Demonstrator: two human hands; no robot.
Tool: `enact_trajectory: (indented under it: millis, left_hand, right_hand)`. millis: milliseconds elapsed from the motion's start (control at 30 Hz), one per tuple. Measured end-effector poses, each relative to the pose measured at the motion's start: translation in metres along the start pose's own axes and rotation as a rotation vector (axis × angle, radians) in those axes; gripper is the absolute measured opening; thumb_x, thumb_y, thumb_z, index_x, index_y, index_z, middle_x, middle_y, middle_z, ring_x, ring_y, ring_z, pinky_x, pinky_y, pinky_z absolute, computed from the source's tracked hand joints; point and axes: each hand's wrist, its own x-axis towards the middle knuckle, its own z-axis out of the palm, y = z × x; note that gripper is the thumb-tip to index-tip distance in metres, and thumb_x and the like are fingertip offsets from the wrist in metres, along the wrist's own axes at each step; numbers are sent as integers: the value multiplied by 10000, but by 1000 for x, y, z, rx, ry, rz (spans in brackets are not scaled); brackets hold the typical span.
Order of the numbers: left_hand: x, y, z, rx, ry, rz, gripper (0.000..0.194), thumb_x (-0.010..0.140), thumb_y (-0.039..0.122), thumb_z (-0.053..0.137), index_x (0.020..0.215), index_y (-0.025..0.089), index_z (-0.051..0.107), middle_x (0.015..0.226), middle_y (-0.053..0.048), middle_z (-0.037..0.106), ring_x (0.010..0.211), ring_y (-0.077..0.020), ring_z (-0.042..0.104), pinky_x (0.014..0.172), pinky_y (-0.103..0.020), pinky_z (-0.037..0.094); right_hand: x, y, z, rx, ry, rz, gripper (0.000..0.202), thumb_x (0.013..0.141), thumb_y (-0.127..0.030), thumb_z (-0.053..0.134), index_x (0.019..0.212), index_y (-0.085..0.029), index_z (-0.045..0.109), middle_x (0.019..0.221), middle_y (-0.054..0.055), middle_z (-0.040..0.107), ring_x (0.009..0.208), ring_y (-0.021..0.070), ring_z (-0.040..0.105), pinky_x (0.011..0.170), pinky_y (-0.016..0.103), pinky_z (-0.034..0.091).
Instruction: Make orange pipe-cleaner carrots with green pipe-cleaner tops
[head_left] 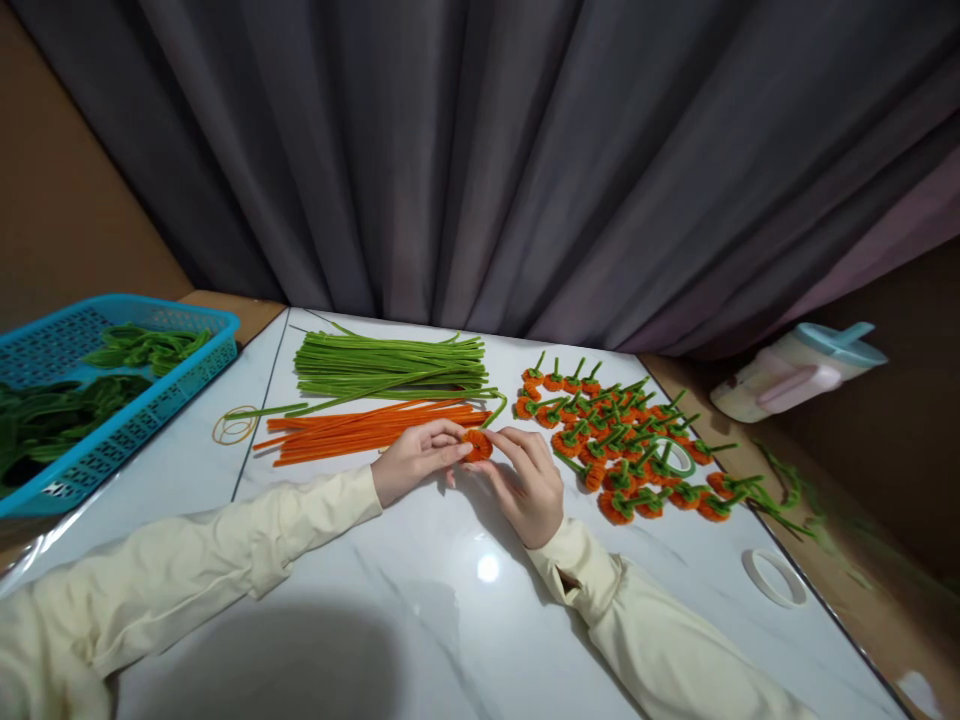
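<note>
Between my two hands is a small orange pipe-cleaner pumpkin (478,445), held above the white table. My left hand (421,458) pinches its left side with thumb and fingers. On its right side, the fingertips of my right hand (529,482) close on it. A bent green pipe cleaner (498,410) rises just behind it; I cannot tell whether it is joined on. Just beyond my left hand lies a bundle of orange pipe cleaners (330,436), and behind that a thick bundle of green pipe cleaners (390,364). Many similar pumpkins with green stems (616,507) stand right of my hands.
At the left is a blue basket (225,325) with dark and light green leaf shapes. Thin yellow rings (234,427) lie near it. To the right are a white tape ring (775,578), another roll (679,457) among the pumpkins, and a lidded cup (795,375). A grey curtain (450,160) hangs behind.
</note>
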Motion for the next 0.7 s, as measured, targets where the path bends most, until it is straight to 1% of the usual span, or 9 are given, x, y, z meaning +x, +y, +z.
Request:
enact_trajectory:
  millis: [100,167,267,367,467,567,633,700]
  left_hand:
    - [-1,1,0,70,67,34,332,683,368,662,847,112,530,639,1,586,471,-79,529,469,-210,445]
    - [-3,2,1,98,84,27,313,687,367,653,819,112,531,597,11,564,469,-76,511,456,-201,431]
    - [-4,5,1,132,36,12,292,676,358,659,779,113,537,581,16,544,484,-77,493,449,-193,418]
    - [-5,7,0,159,-25,-16,275,672,350,662,752,110,555,560,19,527,487,-78,479,455,-193,407]
    - [-4,5,-1,116,-82,-69,272,691,357,648,762,105,574,542,21,516,475,-76,471,471,-203,402]
    - [-1,0,-1,79,-144,-67,282,716,372,629,782,102,585,603,3,546,520,-81,493,538,-223,412]
    - [0,-2,-1,85,-151,-35,281,717,372,633,782,103,587,663,-5,563,597,-89,508,605,-227,408]
    - [0,-3,0,91,-138,-18,290,706,379,645,775,103,584,687,-4,563,643,-94,507,639,-226,393]
  right_hand:
    - [1,1,0,-66,-5,-40,284,772,-260,608,1036,-175,548,978,113,598,934,231,518,787,385,427]
    - [2,1,-1,-88,-36,-60,318,788,-295,589,1076,-176,527,1034,114,602,1005,245,496,843,408,379]
    - [3,1,0,-80,-124,-95,367,822,-321,541,1154,-174,491,1075,105,610,1041,246,485,852,407,333]
    - [2,2,1,-35,-177,-119,318,845,-330,505,1125,-179,519,1029,84,635,1031,239,496,817,389,322]
    - [1,1,2,-3,-151,-110,254,853,-311,499,1056,-167,554,949,75,655,981,226,526,787,372,317]
    - [1,0,1,-6,-98,-109,193,868,-268,479,996,-162,577,886,67,663,934,212,547,764,359,312]
    - [1,-1,0,-11,-81,-123,174,879,-236,455,969,-168,587,860,56,667,923,203,552,756,352,309]
    - [1,-1,0,-21,-85,-138,169,873,-240,469,970,-171,589,855,51,668,923,201,554,758,348,307]
